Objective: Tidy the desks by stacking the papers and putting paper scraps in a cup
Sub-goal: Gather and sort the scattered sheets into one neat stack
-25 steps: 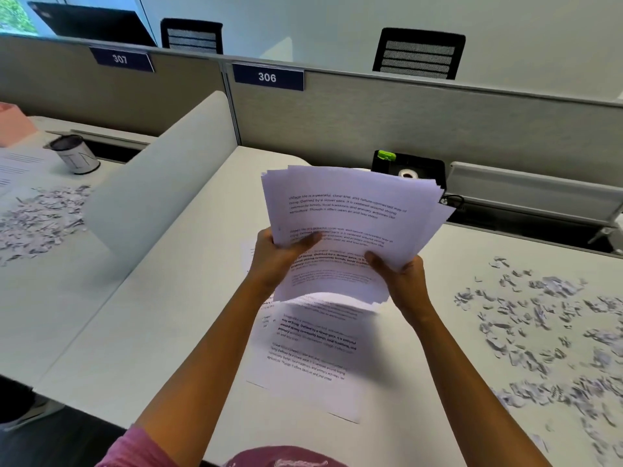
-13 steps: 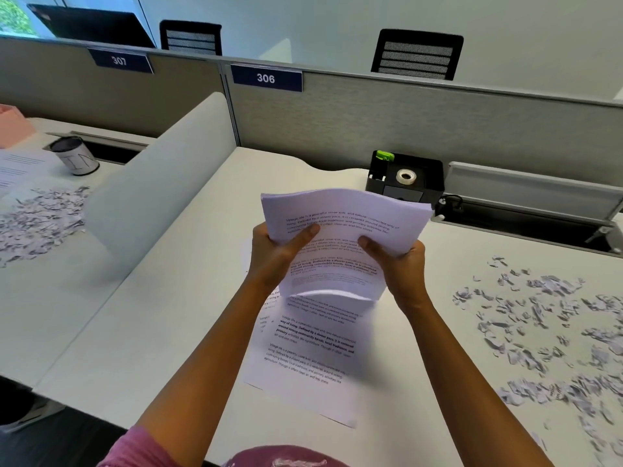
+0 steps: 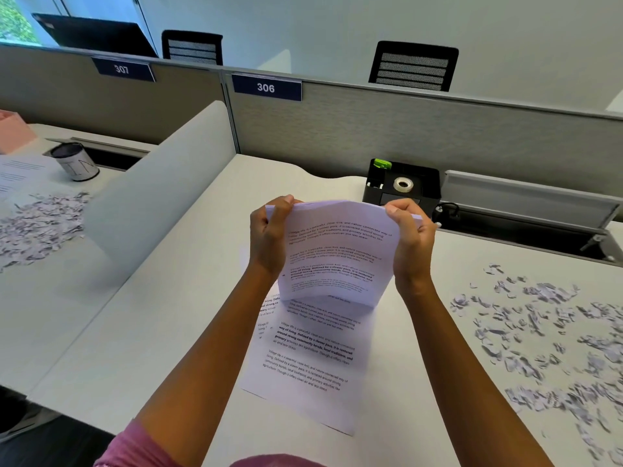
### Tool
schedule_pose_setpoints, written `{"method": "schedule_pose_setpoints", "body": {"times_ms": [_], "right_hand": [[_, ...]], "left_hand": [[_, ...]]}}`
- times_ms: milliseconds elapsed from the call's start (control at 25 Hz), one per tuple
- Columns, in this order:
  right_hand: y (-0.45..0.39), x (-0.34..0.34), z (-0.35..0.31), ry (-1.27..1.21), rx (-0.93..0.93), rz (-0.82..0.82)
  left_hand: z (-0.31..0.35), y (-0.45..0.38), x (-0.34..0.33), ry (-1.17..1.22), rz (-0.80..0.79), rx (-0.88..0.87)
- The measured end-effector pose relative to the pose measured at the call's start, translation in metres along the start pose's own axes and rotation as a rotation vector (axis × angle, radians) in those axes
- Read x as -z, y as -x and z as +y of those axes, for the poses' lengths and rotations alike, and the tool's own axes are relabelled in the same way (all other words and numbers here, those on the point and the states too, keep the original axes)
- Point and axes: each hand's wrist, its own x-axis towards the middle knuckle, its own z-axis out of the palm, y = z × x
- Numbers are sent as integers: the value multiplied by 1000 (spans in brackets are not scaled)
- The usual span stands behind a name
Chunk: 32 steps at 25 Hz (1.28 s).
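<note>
A stack of printed papers (image 3: 337, 254) stands on its lower edge on the desk (image 3: 188, 298), bowed slightly. My left hand (image 3: 268, 235) grips its upper left side and my right hand (image 3: 411, 241) grips its upper right side. Under the stack lie more printed sheets (image 3: 310, 362), flat on the desk and fanned a little. Paper scraps (image 3: 539, 335) are scattered over the right part of the desk. On the neighbouring desk at left there is another heap of scraps (image 3: 37, 224) and a grey cup (image 3: 76, 162) standing upright.
A black organiser (image 3: 401, 187) with a tape roll sits at the back of the desk, beside a cable tray (image 3: 526, 203). A grey divider panel (image 3: 158, 183) separates the two desks. A pink box (image 3: 13, 133) and a printed sheet (image 3: 20, 173) lie at far left.
The loose, fanned sheets I held in the air have come down and squared into one stack standing on the desk. Both hands shifted from the lower edge up to the top corners.
</note>
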Motion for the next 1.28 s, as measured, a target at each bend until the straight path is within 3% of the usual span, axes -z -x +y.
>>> {"method": "schedule_pose_setpoints", "body": {"times_ms": [120, 360, 640, 840, 1080, 1280], "right_hand": [[0, 8, 2, -33, -21, -90], [15, 23, 46, 46, -289, -207], [21, 28, 46, 12, -225, -159], [44, 44, 84, 64, -373, -216], [52, 47, 105, 155, -393, -211], [54, 53, 90, 108, -418, -74]], "left_hand": [[-1, 0, 3, 10, -29, 26], [-33, 23, 3, -40, -25, 195], [-32, 26, 1, -64, -42, 239], [-66, 48, 6, -43, -92, 404], [-91, 67, 8, -56, -152, 406], [-75, 58, 8, -232, -191, 544]]}}
